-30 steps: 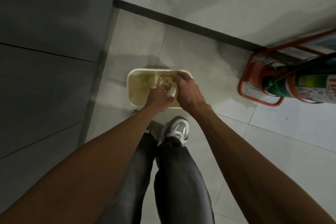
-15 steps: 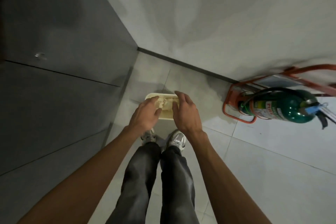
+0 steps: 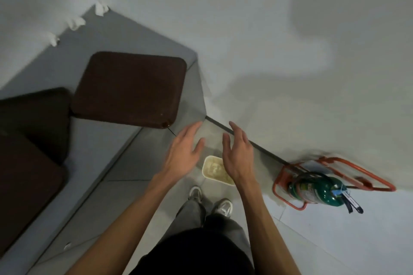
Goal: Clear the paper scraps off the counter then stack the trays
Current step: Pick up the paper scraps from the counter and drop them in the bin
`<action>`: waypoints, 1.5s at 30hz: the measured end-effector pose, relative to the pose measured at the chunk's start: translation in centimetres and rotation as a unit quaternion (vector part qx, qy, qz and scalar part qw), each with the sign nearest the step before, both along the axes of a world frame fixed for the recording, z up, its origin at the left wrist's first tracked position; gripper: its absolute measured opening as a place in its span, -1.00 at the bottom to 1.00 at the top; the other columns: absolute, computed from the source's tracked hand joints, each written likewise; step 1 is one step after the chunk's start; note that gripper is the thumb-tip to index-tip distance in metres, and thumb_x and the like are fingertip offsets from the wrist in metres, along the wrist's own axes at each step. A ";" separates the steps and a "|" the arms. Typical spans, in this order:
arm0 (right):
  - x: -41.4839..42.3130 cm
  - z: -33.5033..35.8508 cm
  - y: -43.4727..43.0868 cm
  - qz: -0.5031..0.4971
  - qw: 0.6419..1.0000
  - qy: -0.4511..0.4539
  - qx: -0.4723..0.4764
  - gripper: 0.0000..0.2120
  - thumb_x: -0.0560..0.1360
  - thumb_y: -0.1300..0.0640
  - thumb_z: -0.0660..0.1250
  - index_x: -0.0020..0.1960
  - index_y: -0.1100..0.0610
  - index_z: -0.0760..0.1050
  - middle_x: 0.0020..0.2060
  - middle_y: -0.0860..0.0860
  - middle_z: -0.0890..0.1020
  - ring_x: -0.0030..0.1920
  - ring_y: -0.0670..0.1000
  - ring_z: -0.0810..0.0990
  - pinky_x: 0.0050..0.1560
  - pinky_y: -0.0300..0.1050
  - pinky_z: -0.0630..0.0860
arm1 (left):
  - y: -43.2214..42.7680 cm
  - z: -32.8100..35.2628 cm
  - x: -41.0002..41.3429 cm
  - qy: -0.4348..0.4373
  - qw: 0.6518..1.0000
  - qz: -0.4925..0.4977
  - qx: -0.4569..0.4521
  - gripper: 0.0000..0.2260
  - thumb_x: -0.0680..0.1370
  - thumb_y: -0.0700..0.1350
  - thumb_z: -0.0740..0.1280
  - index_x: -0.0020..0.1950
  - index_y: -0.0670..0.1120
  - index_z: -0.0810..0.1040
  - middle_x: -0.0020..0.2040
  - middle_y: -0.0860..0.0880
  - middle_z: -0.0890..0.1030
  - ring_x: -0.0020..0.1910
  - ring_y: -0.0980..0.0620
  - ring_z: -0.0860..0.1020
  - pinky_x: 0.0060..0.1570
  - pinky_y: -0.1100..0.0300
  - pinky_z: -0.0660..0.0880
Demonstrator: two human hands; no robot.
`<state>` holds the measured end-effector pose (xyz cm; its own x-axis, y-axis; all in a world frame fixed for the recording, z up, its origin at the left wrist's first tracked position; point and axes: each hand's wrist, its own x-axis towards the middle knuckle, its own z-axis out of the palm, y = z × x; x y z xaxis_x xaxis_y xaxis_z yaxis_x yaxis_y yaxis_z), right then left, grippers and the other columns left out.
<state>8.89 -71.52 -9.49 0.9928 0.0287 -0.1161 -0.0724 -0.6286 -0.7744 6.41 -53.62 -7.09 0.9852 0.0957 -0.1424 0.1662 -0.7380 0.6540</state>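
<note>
Trays (image 3: 129, 87) dark brown, round-cornered, paper scraps (image 3: 76, 23) white, crumpled, left hand (image 3: 183, 152) and right hand (image 3: 238, 154) spread, empty

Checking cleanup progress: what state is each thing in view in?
left hand: open, empty
right hand: open, empty
paper scraps: three on the counter, uncleared
trays: spread on the counter, not stacked
bin: on the floor, scraps inside
fire extinguisher: resting in orange stand
</note>
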 end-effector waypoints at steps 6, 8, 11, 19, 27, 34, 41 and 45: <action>1.3 5.6 4.2 0.085 0.994 -0.061 0.008 -0.54 0.75 -0.20 0.08 0.56 -0.02 0.37 0.48 -0.01 0.51 0.42 0.03 0.53 0.38 0.11 0.57 | 6.0 6.6 -1.5 -0.084 0.990 0.109 -0.013 -0.58 0.68 0.03 0.28 0.54 0.01 0.38 0.45 0.03 0.48 0.40 0.12 0.45 0.42 0.10 0.41; 1.9 6.4 6.1 0.124 0.990 -0.070 0.003 -0.53 0.75 -0.21 0.07 0.56 -0.03 0.37 0.48 -0.02 0.51 0.42 0.02 0.53 0.37 0.12 0.58 | 8.4 7.7 -2.4 -0.090 0.983 0.159 -0.017 -0.58 0.69 0.04 0.28 0.54 0.04 0.38 0.47 0.07 0.46 0.39 0.22 0.41 0.42 0.19 0.38; 3.1 7.5 9.4 0.167 0.984 -0.067 -0.002 -0.52 0.72 -0.20 0.08 0.56 -0.04 0.37 0.47 -0.01 0.53 0.41 0.02 0.54 0.38 0.06 0.56 | 12.2 8.5 -3.7 -0.089 0.971 0.222 -0.006 -0.59 0.69 0.07 0.27 0.53 0.05 0.38 0.47 0.07 0.47 0.42 0.16 0.43 0.42 0.17 0.38; 7.5 8.6 20.0 0.267 0.961 -0.068 -0.013 -0.56 0.72 -0.13 0.14 0.55 -0.03 0.40 0.43 -0.05 0.53 0.26 -0.16 0.48 0.27 -0.22 0.40 | 23.0 7.6 -4.3 -0.091 0.942 0.324 0.024 -0.64 0.65 -0.03 0.35 0.45 0.00 0.49 0.37 0.03 0.57 0.31 0.00 0.56 0.33 0.01 0.49; 14.5 6.4 31.7 0.292 0.955 -0.053 -0.008 -0.61 0.73 -0.05 0.20 0.53 -0.01 0.42 0.45 -0.06 0.51 0.35 -0.13 0.50 0.37 -0.21 0.43 | 35.5 5.0 3.7 -0.048 0.945 0.323 0.023 -0.68 0.65 0.01 0.34 0.40 0.06 0.48 0.31 0.03 0.57 0.27 0.01 0.56 0.29 0.03 0.52; 22.5 4.5 41.7 0.305 0.950 -0.042 -0.046 -0.59 0.74 -0.06 0.18 0.55 -0.02 0.38 0.50 -0.06 0.47 0.47 -0.02 0.45 0.46 -0.07 0.42 | 46.1 2.9 14.5 -0.019 0.958 0.276 0.074 -0.69 0.63 -0.12 0.34 0.38 -0.08 0.49 0.28 -0.15 0.57 0.20 -0.20 0.58 0.26 -0.10 0.52; 29.4 2.8 48.7 0.322 0.944 -0.058 -0.049 -0.71 0.72 0.00 0.20 0.41 0.03 0.46 0.28 0.03 0.59 0.22 0.10 0.62 0.16 0.03 0.58 | 57.0 0.1 25.7 0.044 0.960 0.240 0.139 -0.53 0.58 -0.25 0.27 0.50 -0.17 0.39 0.42 -0.25 0.43 0.32 -0.35 0.45 0.32 -0.17 0.44; 32.5 2.3 50.6 0.334 0.938 -0.084 -0.044 -0.68 0.72 0.08 0.23 0.46 0.06 0.45 0.31 0.05 0.58 0.24 0.10 0.61 0.19 -0.02 0.57 | 61.3 -1.7 29.9 0.066 0.960 0.206 0.180 -0.43 0.55 -0.30 0.30 0.56 -0.17 0.32 0.56 -0.24 0.27 0.38 -0.40 0.39 0.36 -0.23 0.42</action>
